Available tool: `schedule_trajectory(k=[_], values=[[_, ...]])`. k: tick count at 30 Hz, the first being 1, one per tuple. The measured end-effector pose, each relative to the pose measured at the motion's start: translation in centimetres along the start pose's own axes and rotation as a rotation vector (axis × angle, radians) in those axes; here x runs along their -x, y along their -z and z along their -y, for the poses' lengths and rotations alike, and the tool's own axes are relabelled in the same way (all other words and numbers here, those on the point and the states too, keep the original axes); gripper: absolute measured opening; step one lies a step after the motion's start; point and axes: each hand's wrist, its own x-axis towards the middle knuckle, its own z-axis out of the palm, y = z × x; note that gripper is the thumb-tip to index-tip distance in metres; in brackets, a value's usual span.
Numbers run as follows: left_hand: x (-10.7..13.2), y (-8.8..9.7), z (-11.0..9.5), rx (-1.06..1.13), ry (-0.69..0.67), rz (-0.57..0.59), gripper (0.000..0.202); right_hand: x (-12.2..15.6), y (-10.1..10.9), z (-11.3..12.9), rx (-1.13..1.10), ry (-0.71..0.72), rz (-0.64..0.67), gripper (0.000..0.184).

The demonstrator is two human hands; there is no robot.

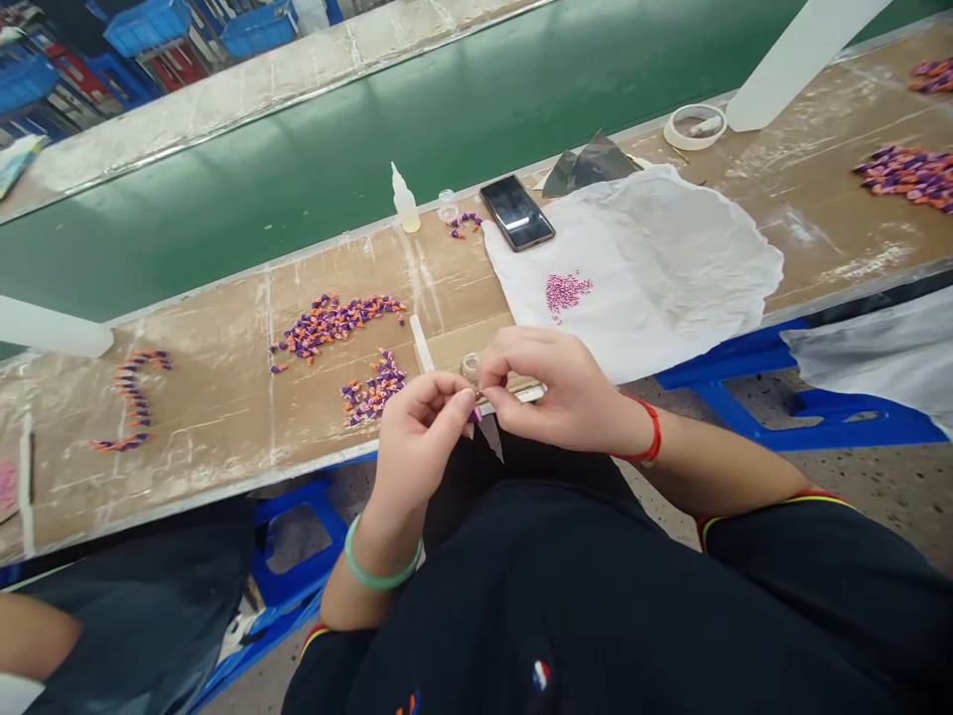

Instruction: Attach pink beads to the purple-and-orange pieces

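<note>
My left hand (pixel 421 437), with a green bangle on its wrist, is closed in a pinch on a small purple piece (pixel 475 412) just off the workbench's front edge. My right hand (pixel 555 389), with a red string on its wrist, is closed beside it, fingertips pinching a thin metal tool whose point (pixel 491 437) hangs below the hands. A small clear ring (pixel 470 366) lies on the bench right behind my fingers. Piles of purple and orange pieces (pixel 335 320) (pixel 373 387) lie to the left.
A white cloth (pixel 670 258) carries a heap of pink beads (pixel 567 291) and a black phone (pixel 516 212). A glue bottle (pixel 404 202) and a tape roll (pixel 694 127) stand by the green conveyor (pixel 372 149). More pieces (pixel 912 174) lie at far right. Another person's arm (pixel 34 636) shows at lower left.
</note>
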Motion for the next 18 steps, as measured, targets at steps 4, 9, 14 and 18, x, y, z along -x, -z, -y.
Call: schedule_trajectory(k=[4,9,14,18], values=[[-0.9,-0.1,0.1,0.182,0.219,0.118,0.037,0.5,0.2,-1.3,0.214,0.257,0.025,0.016],[-1.4,-0.4,0.2,0.256,0.291,0.186,0.042,0.8,1.1,-2.2,0.348,0.419,0.076,0.017],[-1.4,-0.9,0.4,0.187,0.206,0.180,0.040,0.8,1.3,-2.3,0.376,0.392,0.100,0.017],[-0.6,-1.3,0.2,-0.075,-0.071,0.035,0.024,0.9,0.8,-1.4,0.124,0.201,-0.058,0.013]])
